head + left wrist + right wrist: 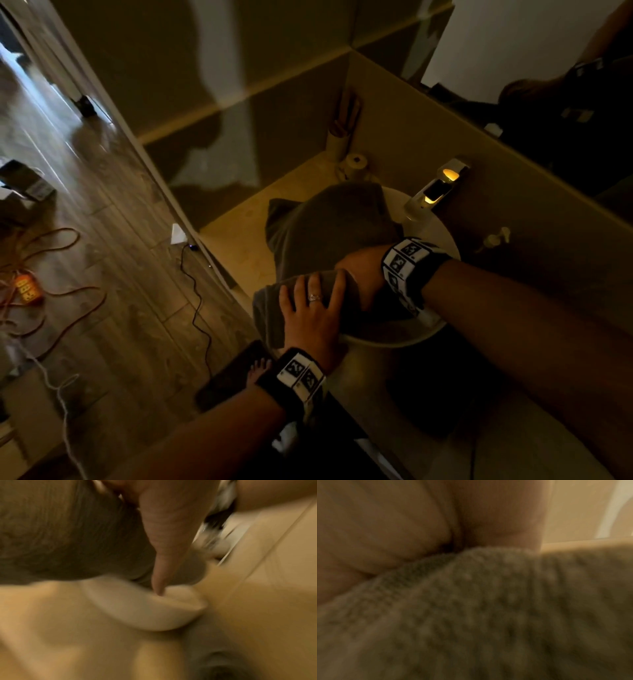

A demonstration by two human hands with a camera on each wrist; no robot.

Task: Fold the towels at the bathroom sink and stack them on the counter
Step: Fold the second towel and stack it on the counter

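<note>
A dark grey towel [329,226] lies draped over the round white sink [442,236] and onto the counter [236,240]. Its near end is folded back into a thick band at the sink's front rim. My left hand [311,298] lies flat on that band with the fingers spread. My right hand [363,270] reaches across just behind it, and its fingers are hidden under the fold. In the left wrist view a finger [164,547] points down past the towel [68,534] to the sink rim [145,608]. The right wrist view is filled with blurred towel [488,615] under skin.
A faucet [435,192] stands behind the sink, with a small dispenser [496,238] to its right. A paper roll [356,164] and a cup [339,144] sit in the counter's back corner. A mirror [513,51] covers the wall. Cables [195,294] trail across the floor at left.
</note>
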